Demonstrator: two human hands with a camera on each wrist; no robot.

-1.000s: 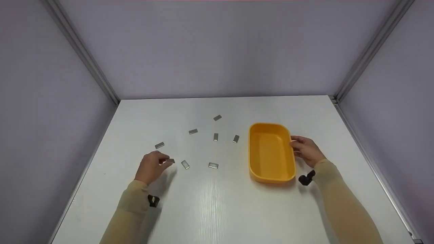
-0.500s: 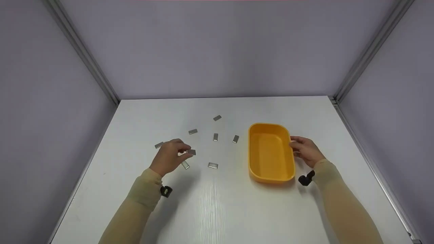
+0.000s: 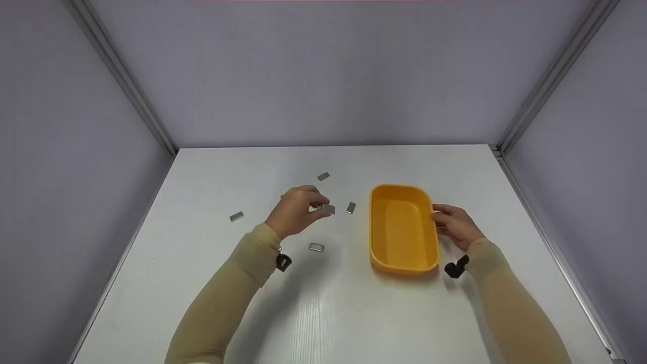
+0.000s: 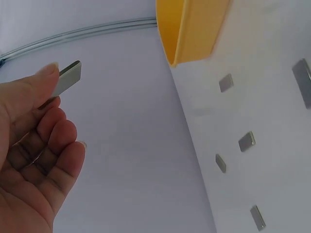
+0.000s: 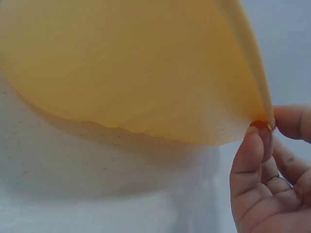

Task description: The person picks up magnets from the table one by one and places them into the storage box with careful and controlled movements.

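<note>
Fingertips (image 4: 51, 70) of my left hand (image 3: 295, 210) pinch one flat metal plate (image 4: 68, 77) by its end, lifted clear of the white table (image 3: 354, 313); a second ago this hand was down at the left of the scatter, and it has since carried the plate rightward, now near the yellow tray (image 3: 403, 228). Right hand (image 3: 456, 225) has not moved: thumb and forefinger grip the tray's right rim (image 5: 262, 124), steadying it. Tray interior shows nothing inside. Remaining plates (image 3: 317, 247) lie apart on the table, so I judge collection barely begun
</note>
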